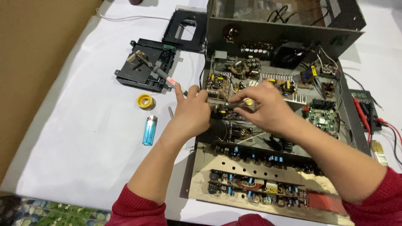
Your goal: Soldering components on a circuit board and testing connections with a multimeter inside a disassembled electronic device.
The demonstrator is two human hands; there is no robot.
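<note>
My left hand [193,112] steadies board [218,86], right hand [263,108] pinches tool [234,104], frame centre; slip may short parts.

Likely a home electronics repair spot — an opened amplifier chassis [289,54], soldering iron [157,71] and multimeter [365,109] on a white-covered bench [83,138].

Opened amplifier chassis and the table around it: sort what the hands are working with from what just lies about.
In use: left hand, right hand, dark tool they grip, open chassis.

Lying about: blue lighter, yellow tape roll, soldering iron, black drive unit, brush.
</note>
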